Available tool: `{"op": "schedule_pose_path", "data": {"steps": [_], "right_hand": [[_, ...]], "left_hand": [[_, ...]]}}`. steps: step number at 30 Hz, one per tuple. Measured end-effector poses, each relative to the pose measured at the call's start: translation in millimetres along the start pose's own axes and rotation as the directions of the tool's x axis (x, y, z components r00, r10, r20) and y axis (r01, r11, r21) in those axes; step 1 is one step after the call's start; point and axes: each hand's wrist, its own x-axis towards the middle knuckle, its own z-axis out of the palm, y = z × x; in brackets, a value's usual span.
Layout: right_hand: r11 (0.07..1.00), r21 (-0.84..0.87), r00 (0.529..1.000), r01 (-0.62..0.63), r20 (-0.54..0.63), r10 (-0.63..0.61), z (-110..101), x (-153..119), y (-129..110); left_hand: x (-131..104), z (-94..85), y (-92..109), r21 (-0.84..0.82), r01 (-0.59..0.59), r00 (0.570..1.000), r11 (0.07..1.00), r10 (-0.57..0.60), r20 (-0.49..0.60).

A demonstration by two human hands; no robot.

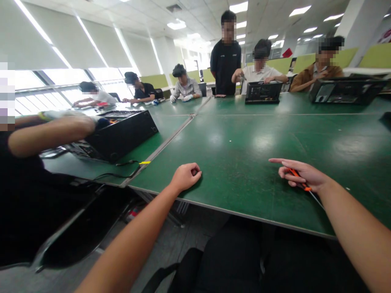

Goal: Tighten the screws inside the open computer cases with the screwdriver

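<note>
My left hand (187,178) rests on the green table (232,171) near its front edge, its fingers curled into a fist. Whatever may be inside that fist is hidden. Farther right, my right hand (301,174) is closed around a screwdriver (297,176) with an orange and black handle. The metal shaft points back toward my wrist, partly covered by the forearm. My right index finger stretches out to the left over the tabletop.
At left, a person's arm (55,132) reaches into an open black computer case (128,136). A black cable (116,176) and yellow tape (145,162) lie at the table seam. Across the table, several people sit or stand near more computer cases (263,92). A black chair (76,232) stands at lower left.
</note>
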Motion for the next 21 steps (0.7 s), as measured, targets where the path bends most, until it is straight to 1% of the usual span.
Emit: {"op": "schedule_pose_path", "data": {"steps": [6,21], "right_hand": [[0.999,0.002,0.999,-0.047,0.015,0.047,-4.3,1.0,2.1],[0.997,-0.002,0.997,-0.073,-0.031,0.073,0.3,0.2,-1.8]], "left_hand": [[-2.4,-0.7,2.5,0.024,0.004,0.999,1.000,-0.005,0.035],[2.0,-1.3,3.8,0.027,-0.001,0.998,1.000,-0.001,0.065]]}}
